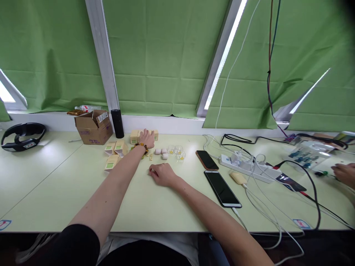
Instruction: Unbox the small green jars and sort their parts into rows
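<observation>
My left hand (147, 139), with a beaded bracelet (144, 146) at the wrist, reaches to a row of small cream boxes (134, 137) at the back of the table. Its fingers are spread over the row and partly cover it. Nearer to me, my right hand (163, 174) rests on the tabletop with its fingers curled in; what they hold, if anything, is hidden. Between the hands lie several pinkish-white short cylinders (164, 156), clear round cups (181, 156) with yellow bits inside, and tiny yellowish pieces (151, 156). More cream boxes with green labels (111, 162) stand left of my left forearm.
An open cardboard box (94, 129), a black cylinder (117, 123) and headphones (23, 136) stand at the back left. On the right lie two phones (222, 188), a power strip (246, 168) and tangled cables. Another person's hand (344, 174) is at the far right.
</observation>
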Action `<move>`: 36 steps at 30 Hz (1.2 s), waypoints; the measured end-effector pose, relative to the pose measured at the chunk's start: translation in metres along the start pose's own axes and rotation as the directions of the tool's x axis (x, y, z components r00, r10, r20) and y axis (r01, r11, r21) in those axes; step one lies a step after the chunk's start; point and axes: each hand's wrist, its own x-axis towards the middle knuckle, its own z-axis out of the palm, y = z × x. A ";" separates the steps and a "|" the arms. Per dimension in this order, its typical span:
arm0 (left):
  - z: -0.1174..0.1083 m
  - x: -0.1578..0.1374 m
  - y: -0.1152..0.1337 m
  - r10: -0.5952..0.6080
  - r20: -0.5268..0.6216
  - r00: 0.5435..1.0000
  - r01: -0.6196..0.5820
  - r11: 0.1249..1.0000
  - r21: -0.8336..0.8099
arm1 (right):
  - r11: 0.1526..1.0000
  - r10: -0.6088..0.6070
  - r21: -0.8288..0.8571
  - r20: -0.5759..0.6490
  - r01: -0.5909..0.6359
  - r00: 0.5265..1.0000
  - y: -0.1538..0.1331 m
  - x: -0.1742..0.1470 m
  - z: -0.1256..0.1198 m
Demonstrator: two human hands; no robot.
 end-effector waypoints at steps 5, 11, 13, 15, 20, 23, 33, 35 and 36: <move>0.008 0.019 0.003 -0.033 0.026 0.999 0.033 0.999 0.007 | 1.000 -0.010 0.010 0.004 0.010 1.000 0.000 0.001 0.000; 0.018 0.034 0.003 -0.059 0.042 0.997 0.060 0.998 -0.017 | 1.000 -0.007 0.012 0.030 0.006 1.000 -0.001 -0.002 -0.002; 0.021 0.037 0.003 -0.060 0.039 0.997 0.061 0.998 -0.030 | 1.000 -0.023 0.006 0.026 0.023 0.999 -0.001 -0.003 -0.003; 0.025 0.040 0.002 -0.057 0.038 0.998 0.059 0.997 -0.046 | 0.999 -0.039 -0.004 0.018 0.039 0.999 0.000 -0.003 -0.003; 0.031 0.045 0.001 0.010 0.000 1.000 -0.009 0.994 -0.106 | 0.999 -0.051 -0.012 0.021 0.051 0.998 0.000 -0.002 -0.002; 0.032 0.045 0.005 0.058 -0.040 0.998 -0.063 0.987 -0.151 | 0.998 -0.061 -0.010 0.018 0.061 0.998 0.001 -0.002 -0.001; 0.010 0.030 0.014 0.073 -0.179 0.981 -0.145 0.890 -0.432 | 0.995 -0.096 -0.017 -0.034 0.096 0.995 0.003 -0.003 0.001; -0.004 0.021 0.009 0.052 -0.198 0.979 -0.148 0.848 -0.508 | 0.993 -0.116 -0.024 -0.073 0.114 0.991 0.006 -0.003 0.002; -0.012 0.013 0.005 0.047 -0.205 0.978 -0.154 0.826 -0.543 | 0.991 -0.133 -0.036 -0.103 0.130 0.986 0.007 -0.004 0.002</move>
